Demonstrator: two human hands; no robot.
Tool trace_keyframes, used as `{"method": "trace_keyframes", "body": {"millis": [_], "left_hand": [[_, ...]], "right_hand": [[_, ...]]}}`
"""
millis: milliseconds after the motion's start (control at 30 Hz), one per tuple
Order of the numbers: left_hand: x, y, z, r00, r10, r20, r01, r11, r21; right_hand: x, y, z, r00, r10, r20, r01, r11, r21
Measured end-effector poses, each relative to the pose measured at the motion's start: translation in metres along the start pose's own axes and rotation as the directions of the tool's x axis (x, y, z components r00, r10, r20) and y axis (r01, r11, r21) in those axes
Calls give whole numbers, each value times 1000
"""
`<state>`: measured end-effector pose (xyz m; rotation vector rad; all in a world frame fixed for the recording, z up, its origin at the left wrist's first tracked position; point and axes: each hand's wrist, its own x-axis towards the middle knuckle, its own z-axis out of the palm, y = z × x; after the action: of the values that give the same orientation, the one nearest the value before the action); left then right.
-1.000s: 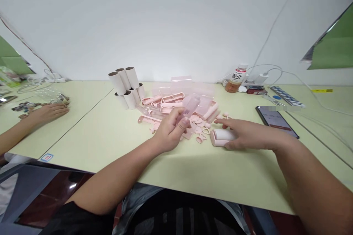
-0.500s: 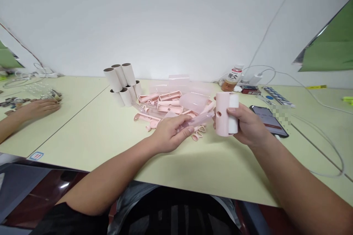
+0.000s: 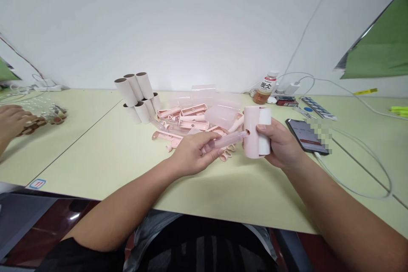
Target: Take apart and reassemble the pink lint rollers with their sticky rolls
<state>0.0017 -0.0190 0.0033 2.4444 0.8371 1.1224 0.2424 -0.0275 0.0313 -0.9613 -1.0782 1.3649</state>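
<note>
My left hand (image 3: 194,151) pinches a clear pinkish plastic tube (image 3: 226,141), its far end at the round hole in the side of a pink plastic sleeve (image 3: 251,146). How far the tube goes into the hole I cannot tell. My right hand (image 3: 282,142) is wrapped round the pink sleeve, which stands upright about a white cylinder (image 3: 264,136). Behind my hands lies a heap of pink plastic parts (image 3: 194,123), among them long trough-shaped pieces and small ring-shaped ones. My left hand covers part of the heap.
White cardboard tubes (image 3: 143,87) stand stacked at the back left. A drink bottle (image 3: 266,89), a phone (image 3: 306,136) and white cables (image 3: 385,178) lie to the right. Clear pink sheets (image 3: 204,93) are by the wall. A co-worker's hand (image 3: 14,121) is at far left.
The tube in my left hand has straightened and its tip now meets the sleeve's hole. The view has shifted slightly. The co-worker's hand has moved left.
</note>
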Motion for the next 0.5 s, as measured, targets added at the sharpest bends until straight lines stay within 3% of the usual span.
{"method": "trace_keyframes", "body": {"millis": [200, 300, 400, 500], "left_hand": [[0, -3, 3, 997, 34, -67, -27, 995, 92], [1, 0, -1, 998, 8, -62, -4, 998, 62], [3, 6, -7, 995, -79, 62, 83, 995, -64], [6, 10, -13, 959, -157, 234, 208, 956, -208]], "right_hand": [[2, 3, -1, 999, -5, -47, 3, 1000, -30], [2, 5, -1, 995, -40, -87, 35, 998, -51], [3, 6, -2, 992, -91, -83, 85, 994, -72], [4, 9, -5, 984, -175, -41, 169, 978, -120]]}}
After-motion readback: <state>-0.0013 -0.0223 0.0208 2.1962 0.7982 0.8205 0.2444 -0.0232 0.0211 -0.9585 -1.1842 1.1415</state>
